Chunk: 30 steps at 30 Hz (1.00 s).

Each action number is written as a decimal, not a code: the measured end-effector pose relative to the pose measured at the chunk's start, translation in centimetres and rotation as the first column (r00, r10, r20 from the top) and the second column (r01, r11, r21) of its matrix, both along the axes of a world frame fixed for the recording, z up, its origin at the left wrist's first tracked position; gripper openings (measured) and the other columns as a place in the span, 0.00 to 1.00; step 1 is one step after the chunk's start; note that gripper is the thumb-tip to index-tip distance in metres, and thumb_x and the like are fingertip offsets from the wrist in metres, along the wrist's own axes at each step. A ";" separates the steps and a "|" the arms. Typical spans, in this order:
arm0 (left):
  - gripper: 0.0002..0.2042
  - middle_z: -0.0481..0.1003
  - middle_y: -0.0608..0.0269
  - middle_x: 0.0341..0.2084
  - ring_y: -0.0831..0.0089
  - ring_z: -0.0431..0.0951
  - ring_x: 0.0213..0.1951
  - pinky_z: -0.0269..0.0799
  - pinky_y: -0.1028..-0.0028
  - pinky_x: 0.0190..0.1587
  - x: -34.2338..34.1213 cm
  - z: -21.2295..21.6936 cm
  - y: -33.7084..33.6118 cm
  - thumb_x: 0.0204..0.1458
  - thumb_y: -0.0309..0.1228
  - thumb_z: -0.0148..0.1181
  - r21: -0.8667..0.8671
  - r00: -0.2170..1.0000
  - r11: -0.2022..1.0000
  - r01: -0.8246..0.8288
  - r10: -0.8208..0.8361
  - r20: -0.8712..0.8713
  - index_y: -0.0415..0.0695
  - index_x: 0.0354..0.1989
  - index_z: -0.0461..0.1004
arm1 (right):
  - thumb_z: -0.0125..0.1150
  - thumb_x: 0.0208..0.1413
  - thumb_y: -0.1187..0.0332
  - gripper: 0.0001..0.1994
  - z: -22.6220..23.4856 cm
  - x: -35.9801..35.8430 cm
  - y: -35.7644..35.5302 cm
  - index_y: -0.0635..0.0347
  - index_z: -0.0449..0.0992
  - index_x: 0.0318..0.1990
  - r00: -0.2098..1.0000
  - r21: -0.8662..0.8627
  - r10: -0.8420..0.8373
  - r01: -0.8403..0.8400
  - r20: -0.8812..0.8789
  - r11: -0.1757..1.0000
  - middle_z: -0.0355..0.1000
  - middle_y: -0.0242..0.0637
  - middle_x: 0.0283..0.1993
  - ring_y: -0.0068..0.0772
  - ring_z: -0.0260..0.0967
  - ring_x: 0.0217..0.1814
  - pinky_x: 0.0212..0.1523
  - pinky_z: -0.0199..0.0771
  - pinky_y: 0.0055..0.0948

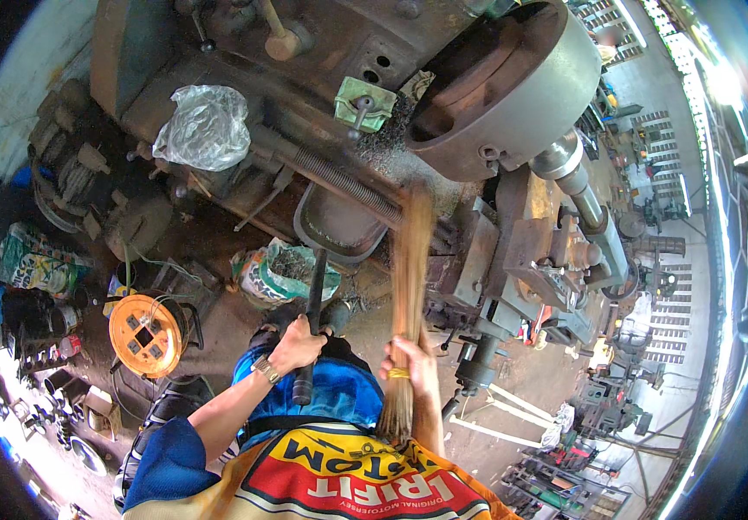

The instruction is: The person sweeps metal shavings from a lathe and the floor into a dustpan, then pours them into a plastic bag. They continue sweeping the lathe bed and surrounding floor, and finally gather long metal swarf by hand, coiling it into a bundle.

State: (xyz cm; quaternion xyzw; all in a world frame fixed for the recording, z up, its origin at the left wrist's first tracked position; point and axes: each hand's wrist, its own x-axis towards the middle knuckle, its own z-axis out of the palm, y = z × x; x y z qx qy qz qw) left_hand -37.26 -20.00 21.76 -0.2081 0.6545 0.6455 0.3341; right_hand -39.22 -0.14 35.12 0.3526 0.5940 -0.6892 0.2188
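Observation:
My right hand is closed around a stick broom, a bundle of thin brown sticks with a yellow binding. Its far end is blurred and reaches over the lathe bed, below a large hollow metal cylinder. My left hand, with a watch on its wrist, grips a dark rod that points away from me. Beyond the rod stands a printed sack with dark metal chips in it. Dark shavings lie beside the cylinder.
A ridged lead screw crosses above a metal tray. A clear plastic bag rests on the machine at the left. On the floor stands an orange cable reel with loose cables. The lathe's tool carriage is at the right.

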 end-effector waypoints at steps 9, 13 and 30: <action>0.16 0.69 0.61 0.12 0.71 0.72 0.13 0.65 0.68 0.14 -0.1 0.5 -0.3 0.52 0.34 0.65 0.063 0.999 0.998 -0.019 0.017 0.041 0.36 0.30 0.64 | 0.59 0.53 0.73 0.43 0.2 0.7 4.4 0.42 0.43 0.74 0.963 0.161 0.142 -0.106 -0.228 0.981 0.66 0.37 0.30 0.33 0.68 0.18 0.15 0.71 0.31; 0.17 0.69 0.61 0.12 0.70 0.71 0.12 0.64 0.67 0.13 0.1 -0.5 -0.1 0.52 0.35 0.66 0.017 0.999 1.000 0.015 -0.016 0.037 0.36 0.30 0.64 | 0.58 0.54 0.73 0.39 -4.7 -6.6 6.8 0.43 0.47 0.72 0.957 0.203 0.124 -0.071 -0.261 0.977 0.64 0.36 0.31 0.32 0.66 0.17 0.14 0.72 0.33; 0.12 0.69 0.61 0.11 0.68 0.73 0.14 0.65 0.66 0.13 0.7 -1.4 0.2 0.52 0.32 0.63 0.057 0.997 0.998 -0.010 0.014 -0.076 0.36 0.30 0.69 | 0.61 0.54 0.74 0.37 -3.9 -6.3 9.0 0.46 0.52 0.70 0.956 0.164 0.196 -0.162 -0.218 0.973 0.66 0.36 0.28 0.31 0.67 0.18 0.14 0.71 0.32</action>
